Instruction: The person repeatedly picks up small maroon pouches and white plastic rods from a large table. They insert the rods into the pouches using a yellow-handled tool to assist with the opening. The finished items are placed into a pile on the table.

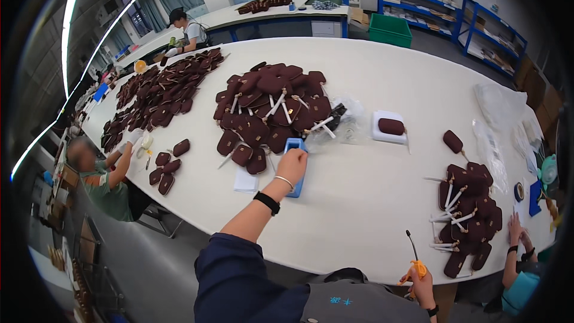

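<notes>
My left hand (292,165) is closed over a blue tape dispenser (294,143) on the white table. Its fingers are curled, and whatever they pinch is hidden. Just beyond lies a big heap of dark maroon zippered pouches (272,104), many with white-wrapped pulls. In my right hand (423,287), low near the table's front edge, are orange-handled scissors (417,271), their dark narrow blades pointing up and away. A single maroon pouch (391,126) rests on a white pad (390,136) right of centre. Beside the dispenser is a small stack of white paper (246,180).
A second pouch pile (472,218) lies at the right, near clear plastic bags (499,107) and a tape roll (519,191). Another long heap (164,93) spreads at the left. Co-workers (110,179) sit at the left, far and right edges. A green crate (390,30) stands behind.
</notes>
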Available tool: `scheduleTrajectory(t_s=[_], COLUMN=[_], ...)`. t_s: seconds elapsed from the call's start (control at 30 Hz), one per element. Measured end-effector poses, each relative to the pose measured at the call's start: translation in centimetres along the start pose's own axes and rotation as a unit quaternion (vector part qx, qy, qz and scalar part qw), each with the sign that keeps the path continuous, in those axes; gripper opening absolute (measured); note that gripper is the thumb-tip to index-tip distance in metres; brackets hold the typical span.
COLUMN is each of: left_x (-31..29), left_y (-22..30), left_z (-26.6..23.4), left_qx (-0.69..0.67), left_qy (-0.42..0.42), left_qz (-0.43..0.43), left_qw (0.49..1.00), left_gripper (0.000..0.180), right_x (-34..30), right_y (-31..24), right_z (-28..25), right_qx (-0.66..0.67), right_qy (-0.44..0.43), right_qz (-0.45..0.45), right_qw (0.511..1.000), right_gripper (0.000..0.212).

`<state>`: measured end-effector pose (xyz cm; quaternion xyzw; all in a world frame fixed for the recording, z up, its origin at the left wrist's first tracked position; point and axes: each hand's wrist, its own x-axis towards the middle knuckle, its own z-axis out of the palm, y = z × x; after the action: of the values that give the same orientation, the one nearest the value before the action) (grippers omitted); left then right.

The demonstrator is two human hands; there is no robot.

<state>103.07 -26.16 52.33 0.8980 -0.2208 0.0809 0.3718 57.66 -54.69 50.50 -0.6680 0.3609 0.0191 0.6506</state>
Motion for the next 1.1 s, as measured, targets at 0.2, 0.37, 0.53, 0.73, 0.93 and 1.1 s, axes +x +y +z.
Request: scheduleTrajectory(t_s=[0.2, 0.37, 0.53, 0.73, 0.93, 1.1], left_x=[6.1, 11.9, 15.9, 17.7, 14.7, 8.3], left_y=[-14.9, -17.5, -19.0, -19.7, -19.8, -14.0], left_z=[-5.6, -3.5, -0.5, 0.5, -0.2, -4.3], left_qx=[-0.213, -0.541, -0.726, -0.741, -0.722, -0.741], left_qy=[0.069, 0.084, 0.152, 0.194, 0.218, 0.213], left_qz=[-0.294, -0.475, -0.511, -0.523, -0.475, -0.379], left_qw=[0.929, 0.689, 0.435, 0.374, 0.454, 0.513], left_gripper=[0.021, 0.021, 0.039, 0.036, 0.016, 0.016], right_x=[1.6, 0.7, 0.9, 1.3, 1.2, 0.5], right_y=[-1.9, -3.8, -2.1, -2.7, -2.8, -4.1], right_z=[3.8, 5.3, 5.2, 6.4, 6.4, 7.1], right_qx=[-0.084, -0.077, -0.22, -0.311, -0.388, -0.262], right_qy=[-0.049, 0.021, 0.048, 0.027, 0.023, 0.047], right_qz=[0.005, 0.031, -0.038, -0.123, -0.18, -0.018], right_qw=[0.995, 0.996, 0.973, 0.942, 0.904, 0.964], right_gripper=[0.029, 0.025, 0.024, 0.017, 0.01, 0.016])
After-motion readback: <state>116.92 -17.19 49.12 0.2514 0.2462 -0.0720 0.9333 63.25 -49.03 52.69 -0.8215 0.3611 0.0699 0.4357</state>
